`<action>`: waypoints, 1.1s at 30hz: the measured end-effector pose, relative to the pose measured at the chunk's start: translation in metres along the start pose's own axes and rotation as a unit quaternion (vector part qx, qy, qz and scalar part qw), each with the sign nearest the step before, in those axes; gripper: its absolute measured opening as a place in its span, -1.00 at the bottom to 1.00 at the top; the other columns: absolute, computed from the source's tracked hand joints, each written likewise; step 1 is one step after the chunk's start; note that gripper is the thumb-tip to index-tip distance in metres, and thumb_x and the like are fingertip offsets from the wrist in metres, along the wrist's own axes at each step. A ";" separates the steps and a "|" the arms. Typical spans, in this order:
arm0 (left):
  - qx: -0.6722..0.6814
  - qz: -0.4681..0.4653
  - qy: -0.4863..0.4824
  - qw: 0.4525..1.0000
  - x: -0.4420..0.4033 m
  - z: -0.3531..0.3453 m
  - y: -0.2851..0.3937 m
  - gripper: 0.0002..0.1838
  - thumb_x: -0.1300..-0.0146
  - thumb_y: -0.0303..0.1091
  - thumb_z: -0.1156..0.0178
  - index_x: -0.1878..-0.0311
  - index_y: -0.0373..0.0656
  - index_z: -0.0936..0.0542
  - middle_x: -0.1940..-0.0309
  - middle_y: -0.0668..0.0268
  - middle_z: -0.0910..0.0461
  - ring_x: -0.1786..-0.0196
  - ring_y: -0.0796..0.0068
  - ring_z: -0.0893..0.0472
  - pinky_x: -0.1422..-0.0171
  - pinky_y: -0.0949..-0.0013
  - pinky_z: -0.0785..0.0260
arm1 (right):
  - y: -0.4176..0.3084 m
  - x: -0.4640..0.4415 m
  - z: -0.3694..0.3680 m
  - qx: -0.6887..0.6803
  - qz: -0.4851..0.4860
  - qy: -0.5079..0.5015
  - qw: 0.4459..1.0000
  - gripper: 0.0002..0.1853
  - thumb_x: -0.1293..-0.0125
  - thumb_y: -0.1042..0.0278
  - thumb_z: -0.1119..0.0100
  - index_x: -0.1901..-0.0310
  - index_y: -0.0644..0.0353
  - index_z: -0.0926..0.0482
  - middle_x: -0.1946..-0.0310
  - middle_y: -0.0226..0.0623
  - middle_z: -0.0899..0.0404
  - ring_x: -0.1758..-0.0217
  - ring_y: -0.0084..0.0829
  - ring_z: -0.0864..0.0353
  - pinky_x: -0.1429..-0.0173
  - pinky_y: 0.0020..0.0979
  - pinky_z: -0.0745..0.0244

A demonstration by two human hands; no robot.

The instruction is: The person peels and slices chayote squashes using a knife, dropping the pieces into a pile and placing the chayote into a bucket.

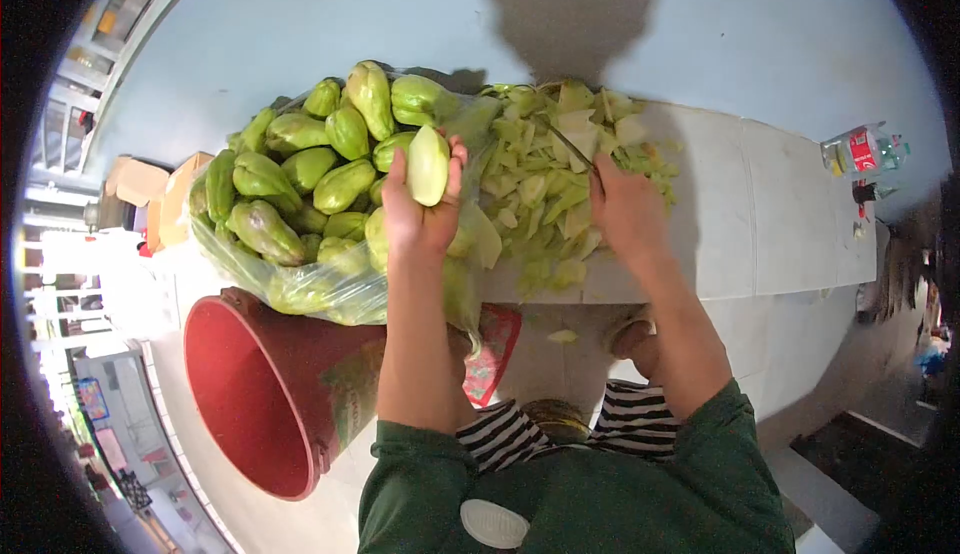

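My left hand [424, 212] is closed around a peeled chayote [428, 166], pale green and held upright with its cut flesh bare. In my right hand [628, 209] is a knife [571, 145], its thin dark blade pointing up and left, apart from the chayote. Beneath the knife lies a wide heap of green peelings [535, 189]. Left of the peelings, a clear plastic bag [340, 299] bulges with several unpeeled green chayotes [265, 179]; my left hand is held over its right side.
A red bucket [250, 394] lies tipped on its side below the bag, mouth facing left. A plastic bottle [868, 150] is at the far right end of the white tiled ledge [790, 204]. Cardboard boxes [180, 194] stand at the left. A pale wall [400, 14] rises behind.
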State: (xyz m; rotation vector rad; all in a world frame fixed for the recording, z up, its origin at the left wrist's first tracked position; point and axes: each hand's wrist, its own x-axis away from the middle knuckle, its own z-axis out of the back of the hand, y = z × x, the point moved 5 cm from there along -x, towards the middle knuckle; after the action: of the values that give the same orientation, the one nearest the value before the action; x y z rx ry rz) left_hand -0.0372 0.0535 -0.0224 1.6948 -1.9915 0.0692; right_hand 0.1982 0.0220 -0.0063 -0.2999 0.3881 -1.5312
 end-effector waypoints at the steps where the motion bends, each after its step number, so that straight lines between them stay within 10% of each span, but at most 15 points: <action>1: -0.007 -0.010 0.059 0.998 0.002 0.004 -0.001 -0.54 -0.49 -0.11 0.14 -0.12 -0.36 -0.42 0.15 0.03 -0.56 0.31 0.35 -0.60 0.35 0.53 -0.55 | 0.002 0.002 0.000 -0.005 0.001 0.001 1.000 -0.84 -0.37 0.32 0.01 0.18 0.24 -0.43 0.48 0.07 -0.55 0.35 0.11 -0.57 0.28 0.03 -0.41; 5: 0.062 0.052 -0.095 0.992 0.007 0.014 0.010 -0.65 -0.46 -0.18 0.09 0.02 -0.34 -0.42 0.48 0.17 -0.52 0.72 0.65 -0.35 0.79 0.62 -0.18 | 0.003 0.003 0.007 -0.041 0.017 -0.004 0.999 -0.84 -0.34 0.32 -0.03 0.18 0.24 -0.44 0.51 0.06 -0.55 0.37 0.11 -0.56 0.28 0.01 -0.42; 10: 0.034 0.045 -0.300 0.952 0.053 -0.005 0.030 -0.69 -0.43 -0.26 0.06 0.00 -0.36 -0.41 0.53 0.15 -0.54 0.84 0.64 -0.24 0.80 0.64 -0.10 | 0.012 0.006 0.008 -0.085 0.001 -0.001 0.996 -0.82 -0.29 0.32 -0.09 0.22 0.27 -0.45 0.51 0.05 -0.56 0.37 0.11 -0.56 0.28 -0.01 -0.43; 13: -0.117 -0.095 -0.169 0.974 0.088 0.031 0.087 -0.71 -0.43 -0.27 0.07 -0.01 -0.32 -0.42 0.44 0.13 -0.57 0.74 0.60 -0.37 0.78 0.63 -0.08 | 0.023 0.013 0.018 -0.101 -0.021 -0.036 0.994 -0.80 -0.28 0.32 -0.11 0.22 0.31 -0.46 0.50 0.04 -0.57 0.37 0.10 -0.57 0.27 -0.04 -0.44; 15: -0.255 -0.250 0.046 0.933 0.126 0.073 0.158 -0.73 -0.44 -0.31 0.08 -0.07 -0.24 -0.44 0.21 0.16 -0.58 0.30 0.48 -0.57 0.46 0.52 -0.36 | 0.029 0.019 0.025 -0.106 0.000 -0.009 0.994 -0.81 -0.29 0.31 -0.10 0.19 0.27 -0.48 0.39 0.06 -0.61 0.29 0.09 -0.62 0.20 0.01 -0.50; 20: -0.475 -0.502 0.350 0.633 0.254 0.160 0.259 -0.66 -0.39 -0.38 0.00 -0.18 -0.29 -0.38 0.03 0.10 -0.54 0.11 0.24 -0.60 0.12 0.18 -0.55 | 0.062 0.028 0.023 -0.136 -0.026 0.015 0.990 -0.77 -0.26 0.32 -0.15 0.16 0.29 -0.50 0.39 0.04 -0.61 0.30 0.06 -0.61 0.21 -0.05 -0.48; 26: -0.670 -0.235 0.462 0.531 0.324 0.264 0.280 -0.64 -0.28 -0.42 0.09 -0.11 -0.31 -0.45 0.13 0.11 -0.59 0.17 0.27 -0.62 0.17 0.23 -0.53 | 0.067 0.032 0.030 -0.110 -0.010 0.045 0.993 -0.77 -0.25 0.32 -0.18 0.20 0.33 -0.50 0.44 0.03 -0.60 0.35 0.03 -0.60 0.24 -0.12 -0.45; 29: -0.548 -0.088 0.314 0.770 0.305 0.246 0.215 -0.64 -0.29 -0.39 0.10 -0.07 -0.32 -0.51 0.18 0.11 -0.62 0.17 0.27 -0.62 0.09 0.24 -0.50 | 0.059 0.036 0.036 -0.119 -0.015 0.011 0.993 -0.77 -0.24 0.32 -0.18 0.22 0.34 -0.50 0.43 0.04 -0.60 0.35 0.03 -0.60 0.24 -0.11 -0.46; 32: -0.539 -0.102 0.273 0.790 0.282 0.230 0.207 -0.64 -0.30 -0.38 0.07 -0.05 -0.39 -0.52 0.22 0.08 -0.64 0.14 0.23 -0.63 -0.01 0.28 -0.47 | 0.061 0.039 0.032 -0.144 -0.027 0.003 0.989 -0.77 -0.23 0.32 -0.19 0.23 0.35 -0.50 0.43 0.05 -0.60 0.34 0.04 -0.60 0.24 -0.11 -0.46; 33: -0.693 -0.242 0.374 0.566 0.278 0.204 0.218 -0.65 -0.29 -0.41 0.03 -0.06 -0.40 -0.51 0.19 0.06 -0.63 0.10 0.21 -0.62 -0.03 0.28 -0.46 | 0.061 0.039 0.031 -0.153 -0.024 0.008 0.988 -0.76 -0.22 0.32 -0.20 0.24 0.36 -0.50 0.43 0.06 -0.60 0.33 0.05 -0.60 0.24 -0.10 -0.45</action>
State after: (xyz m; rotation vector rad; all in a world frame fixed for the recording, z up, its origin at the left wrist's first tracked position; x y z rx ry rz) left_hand -0.3350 -0.2255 -0.0207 0.7184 -0.3879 -0.6794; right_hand 0.2669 -0.0176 -0.0065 -0.5412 0.6345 -1.5205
